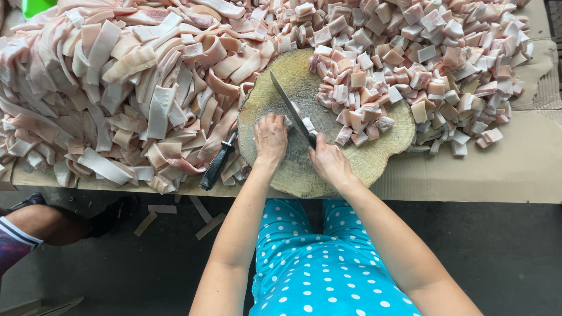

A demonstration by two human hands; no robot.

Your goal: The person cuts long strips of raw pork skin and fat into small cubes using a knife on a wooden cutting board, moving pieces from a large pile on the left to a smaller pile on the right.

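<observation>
- Two hands are working at the round wooden chopping block (374, 158), sitting at the counter's (503, 169) six o'clock edge.
- Left hand (271, 139) is lying curled, fingers pressing down a pork skin strip (296, 120) at the block's centre.
- Right hand (329, 161) is wrapping closed around the knife (291, 108), whose blade is pointing toward eleven o'clock, lying over the strip.
- Cut cubes (410, 52) are piling up from twelve to three o'clock, looking like roughly half the lot done.
- Long uncut strips (117, 93) are heaping at nine to eleven o'clock, waiting.
- Spare black-handled tool (215, 167) is resting at eight o'clock.
- Brown cardboard is lining the counter; a green container corner (35, 6) is showing at eleven o'clock; no labels are showing.
</observation>
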